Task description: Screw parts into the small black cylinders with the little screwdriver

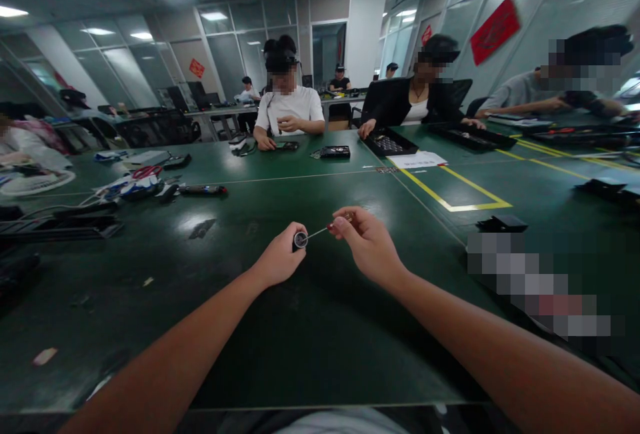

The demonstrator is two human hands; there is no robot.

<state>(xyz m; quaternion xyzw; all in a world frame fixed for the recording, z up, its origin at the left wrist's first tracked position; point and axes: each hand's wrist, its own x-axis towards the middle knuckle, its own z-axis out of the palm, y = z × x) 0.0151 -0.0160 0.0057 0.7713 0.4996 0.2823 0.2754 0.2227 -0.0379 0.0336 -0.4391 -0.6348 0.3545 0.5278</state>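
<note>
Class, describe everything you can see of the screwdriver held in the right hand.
The screwdriver has a thin, straight, silvery shaft that looks like metal, and a reddish handle, partly covered by the thumb and fingers of the right hand. It is held above the green tabletop, slanting down toward the left hand. Its far end meets the round, pale-rimmed end of a small black cylinder; the tip's shape cannot be made out.
</note>
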